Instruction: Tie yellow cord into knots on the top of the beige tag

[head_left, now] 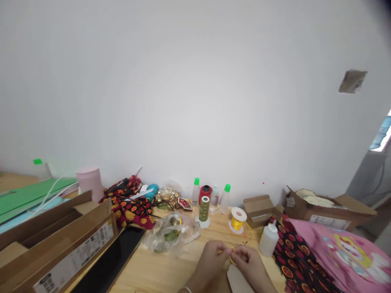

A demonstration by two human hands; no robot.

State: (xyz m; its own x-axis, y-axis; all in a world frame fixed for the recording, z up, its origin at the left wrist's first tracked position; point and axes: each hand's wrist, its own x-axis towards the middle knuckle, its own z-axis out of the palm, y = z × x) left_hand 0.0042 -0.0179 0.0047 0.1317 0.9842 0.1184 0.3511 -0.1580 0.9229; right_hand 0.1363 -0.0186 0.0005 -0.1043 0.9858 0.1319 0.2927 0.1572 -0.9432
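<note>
Low in the head view, my left hand (213, 260) and my right hand (248, 262) meet with their fingertips almost touching. Both pinch a thin yellow cord (232, 255), which makes a small loop between them. Below the right hand lies a pale flat piece of card or paper (237, 279), partly covered by that hand. Beyond the hands stands a white spool of yellow cord (237, 222). To the right of my right hand is a white squeeze bottle (269, 240). A clear plastic bag (171, 236) with green and gold-coloured bits lies left of my left hand.
Thread cones, green (204, 209) and red (205, 193), stand near the wall among green-capped bottles (225, 198). Left are a long cardboard box (58, 248), a black phone-like slab (111, 260) and patterned cloth (131, 207). Right are an open carton (328, 213) and a pink bag (345, 252).
</note>
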